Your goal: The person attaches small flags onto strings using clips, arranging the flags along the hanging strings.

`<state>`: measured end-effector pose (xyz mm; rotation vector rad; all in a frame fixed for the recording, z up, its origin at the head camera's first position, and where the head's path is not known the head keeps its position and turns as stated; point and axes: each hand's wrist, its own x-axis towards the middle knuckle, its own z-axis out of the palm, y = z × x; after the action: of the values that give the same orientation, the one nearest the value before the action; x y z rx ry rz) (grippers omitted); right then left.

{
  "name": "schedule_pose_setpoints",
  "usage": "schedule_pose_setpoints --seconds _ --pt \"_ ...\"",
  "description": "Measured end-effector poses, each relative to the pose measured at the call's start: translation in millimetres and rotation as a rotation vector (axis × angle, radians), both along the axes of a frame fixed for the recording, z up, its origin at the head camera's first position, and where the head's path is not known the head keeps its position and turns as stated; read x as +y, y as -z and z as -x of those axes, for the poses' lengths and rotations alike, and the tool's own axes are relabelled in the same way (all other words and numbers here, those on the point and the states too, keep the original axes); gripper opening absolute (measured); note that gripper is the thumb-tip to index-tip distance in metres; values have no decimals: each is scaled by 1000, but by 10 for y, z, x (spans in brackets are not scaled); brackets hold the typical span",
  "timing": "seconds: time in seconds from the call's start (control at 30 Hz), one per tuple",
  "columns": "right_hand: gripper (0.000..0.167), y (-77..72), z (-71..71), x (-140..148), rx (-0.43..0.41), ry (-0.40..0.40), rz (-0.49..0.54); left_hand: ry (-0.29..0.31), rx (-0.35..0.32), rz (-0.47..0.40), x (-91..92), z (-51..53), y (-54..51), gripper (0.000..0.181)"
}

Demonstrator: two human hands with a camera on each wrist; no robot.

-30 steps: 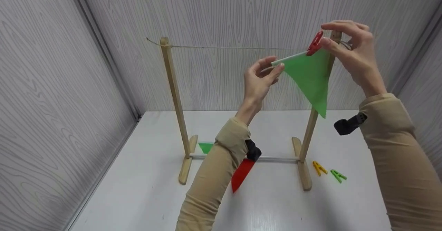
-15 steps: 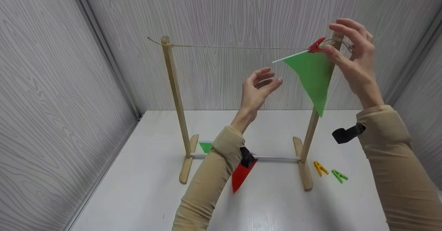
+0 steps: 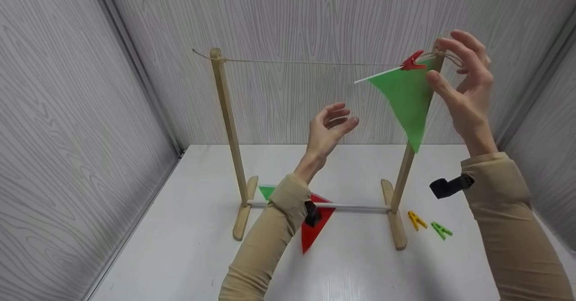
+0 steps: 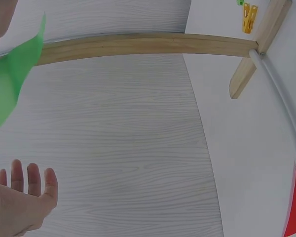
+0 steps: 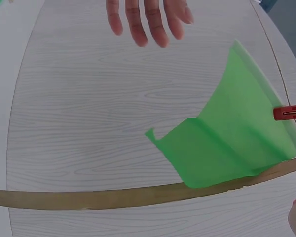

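Note:
A green pennant (image 3: 405, 98) hangs from the string (image 3: 292, 62) near the right post, with its white top edge slanting down to the left. The red clothespin (image 3: 413, 61) clips it there; the right wrist view shows the same clothespin (image 5: 290, 112) on the pennant's edge. My right hand (image 3: 470, 83) is beside the top of the right post (image 3: 411, 152), thumb close to the pennant and fingers apart. It holds nothing that I can see. Lower and to the left, my left hand (image 3: 326, 132) hovers in the air with relaxed fingers, touching nothing.
A red pennant (image 3: 321, 224) and another green pennant (image 3: 266, 192), partly hidden by my left sleeve, lie on the white table by the stand's bottom rod (image 3: 360, 207). Yellow (image 3: 417, 220) and green (image 3: 441, 230) clothespins lie right of the stand. The left post (image 3: 228, 121) stands upright.
My left hand has let go of the pennant's edge and dropped down and left. My right hand has released the red clothespin, which has tilted and stays on the string with the pennant.

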<state>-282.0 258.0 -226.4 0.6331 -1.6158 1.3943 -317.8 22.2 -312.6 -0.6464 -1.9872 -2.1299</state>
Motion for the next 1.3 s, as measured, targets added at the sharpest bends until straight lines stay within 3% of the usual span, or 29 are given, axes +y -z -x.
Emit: schedule_pose_setpoints --seconds 0.2,0.4,0.63,0.77,0.93,1.03,1.13,1.3 --pt "54 213 -31 -22 96 -41 165 -7 -7 75 -128 29 282 50" --pt "44 555 -76 -100 147 -109 357 -34 -51 102 -268 47 603 48" --pt "40 1071 -124 -252 121 -149 537 -52 -97 155 -418 -19 1043 43" --pt "31 1424 -198 -378 67 -166 599 -77 -106 259 -483 -108 1281 36" --pt "24 1821 -245 -489 8 -125 628 -131 -107 417 -569 -201 1466 26" --pt "21 2059 -269 -548 -66 -112 647 -161 -113 527 -624 -249 1562 22" --pt "15 2309 -285 -603 -250 -138 602 -177 -108 627 -664 -287 1656 18" --pt "18 2655 -291 -646 -695 -155 262 -143 -144 699 -671 -354 1777 19"
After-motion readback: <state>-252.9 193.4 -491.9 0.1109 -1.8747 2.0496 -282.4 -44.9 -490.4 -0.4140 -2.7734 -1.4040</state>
